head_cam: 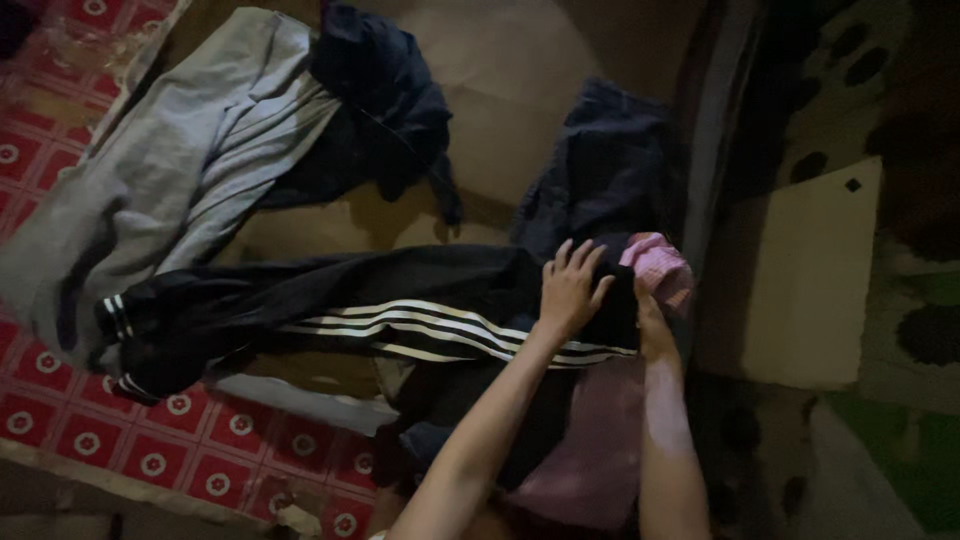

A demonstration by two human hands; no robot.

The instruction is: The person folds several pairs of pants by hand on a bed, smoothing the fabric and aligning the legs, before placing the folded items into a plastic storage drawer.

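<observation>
A pair of black track trousers with white side stripes (330, 310) lies stretched across a brown surface. My left hand (570, 290) rests flat on its waist end with fingers spread. My right hand (652, 320) grips the same waist edge, beside a pink cloth (660, 268). A dark blue garment (610, 165) lies just beyond the hands.
A grey garment (150, 170) and a dark navy one (385, 100) lie at the far left. A red patterned mat (170, 440) covers the near left. A pale flat box (810, 280) stands to the right. A pink cloth (590, 450) lies under my arms.
</observation>
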